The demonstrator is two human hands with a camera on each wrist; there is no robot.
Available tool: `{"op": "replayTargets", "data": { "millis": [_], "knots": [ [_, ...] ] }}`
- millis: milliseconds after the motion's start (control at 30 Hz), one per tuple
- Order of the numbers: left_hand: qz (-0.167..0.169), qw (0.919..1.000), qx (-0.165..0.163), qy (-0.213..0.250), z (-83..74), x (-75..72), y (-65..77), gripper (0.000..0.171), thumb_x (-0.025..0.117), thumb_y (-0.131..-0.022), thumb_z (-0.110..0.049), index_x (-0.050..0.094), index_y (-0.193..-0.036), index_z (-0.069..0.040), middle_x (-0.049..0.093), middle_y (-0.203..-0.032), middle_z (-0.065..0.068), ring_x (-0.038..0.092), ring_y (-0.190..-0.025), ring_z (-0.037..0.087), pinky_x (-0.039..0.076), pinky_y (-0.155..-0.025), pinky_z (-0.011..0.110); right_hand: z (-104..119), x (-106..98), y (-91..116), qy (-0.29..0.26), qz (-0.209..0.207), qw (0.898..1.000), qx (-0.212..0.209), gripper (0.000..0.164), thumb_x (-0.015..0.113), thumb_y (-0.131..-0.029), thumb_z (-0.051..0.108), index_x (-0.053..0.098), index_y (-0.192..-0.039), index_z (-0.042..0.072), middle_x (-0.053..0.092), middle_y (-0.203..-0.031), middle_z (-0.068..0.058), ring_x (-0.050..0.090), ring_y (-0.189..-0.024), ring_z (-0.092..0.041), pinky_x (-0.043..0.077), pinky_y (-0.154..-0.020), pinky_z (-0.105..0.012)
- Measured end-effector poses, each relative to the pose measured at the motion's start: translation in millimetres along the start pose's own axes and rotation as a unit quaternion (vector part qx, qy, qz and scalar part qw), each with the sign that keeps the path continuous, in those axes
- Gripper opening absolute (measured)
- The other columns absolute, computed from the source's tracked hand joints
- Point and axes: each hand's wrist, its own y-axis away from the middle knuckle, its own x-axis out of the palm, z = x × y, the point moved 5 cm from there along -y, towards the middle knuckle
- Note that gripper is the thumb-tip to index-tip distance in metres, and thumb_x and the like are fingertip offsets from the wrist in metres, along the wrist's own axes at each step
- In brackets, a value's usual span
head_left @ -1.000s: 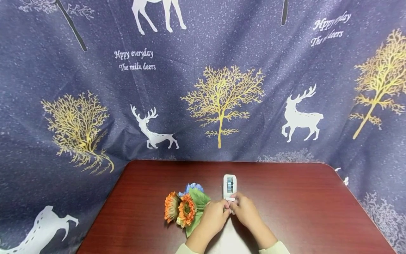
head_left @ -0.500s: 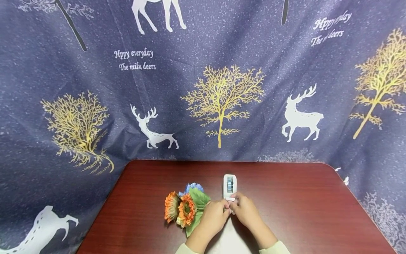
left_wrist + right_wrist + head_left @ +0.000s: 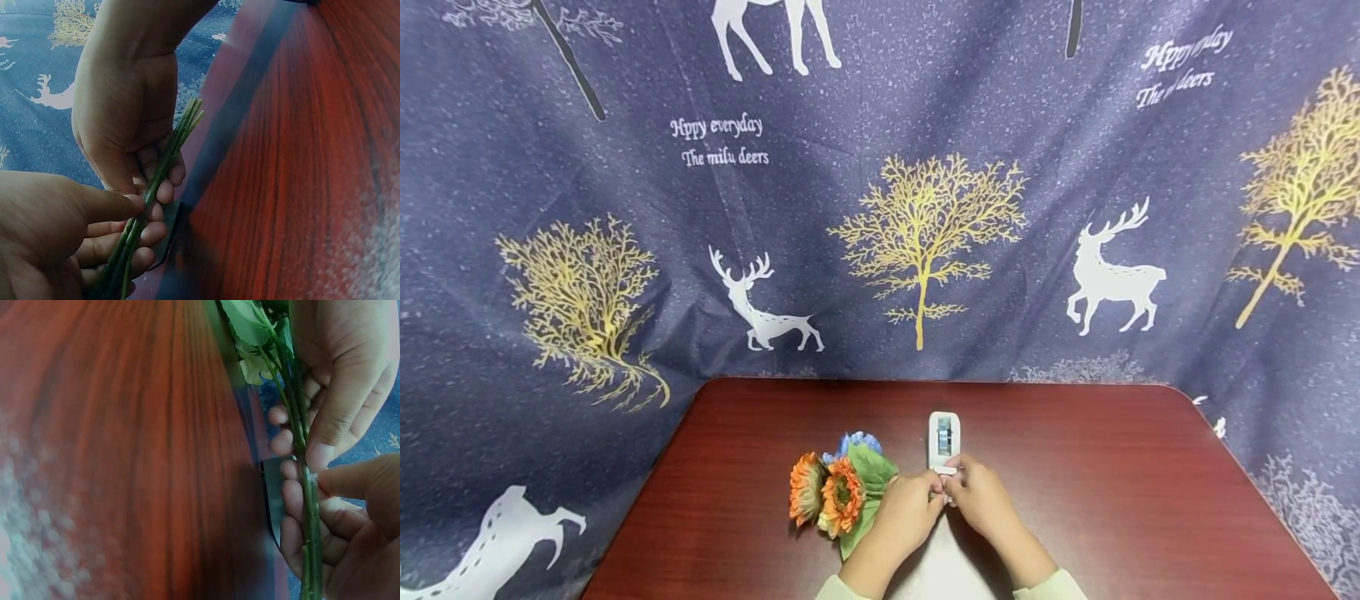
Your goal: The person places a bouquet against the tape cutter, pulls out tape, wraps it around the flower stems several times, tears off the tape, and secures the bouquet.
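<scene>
A bouquet of orange flowers (image 3: 842, 493) and blue flowers (image 3: 861, 442) with green leaves extends left from my hands. My left hand (image 3: 904, 512) grips its bundled green stems (image 3: 167, 159) just below the leaves, thumb pressing from one side. Farther toward the cut ends, my right hand (image 3: 985, 502) pinches the same stems, its fingers curled behind them, as the right wrist view shows. Both thumbs nearly meet at a shiny, clear patch on the stems. Just beyond the fingertips lies a white tape dispenser (image 3: 933, 446) with a bluish insert.
The dark red wooden table (image 3: 1090, 467) spans the front, with a pale glare patch at its near edge between the forearms. A blue curtain (image 3: 850, 250) printed with deer and trees hangs behind it.
</scene>
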Motion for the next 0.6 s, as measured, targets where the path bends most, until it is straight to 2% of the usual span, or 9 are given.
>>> {"op": "replayTargets", "data": {
  "millis": [600],
  "knots": [
    [0.003, 1.0000, 0.006, -0.003, -0.9, 1.2, -0.2, 0.009, 0.075, -0.087, -0.027, 0.068, -0.085, -0.022, 0.074, -0.081, -0.009, 0.067, -0.072, 0.013, 0.047, -0.074, 0.027, 1.9, -0.9, 0.5, 0.020, -0.003, 1.000, -0.012, 0.023, 0.071, -0.087, 0.008, 0.066, -0.108, 0.002, 0.058, -0.063, 0.006, 0.044, -0.052, -0.006, 0.037, -0.051, -0.023]
  ]
}}
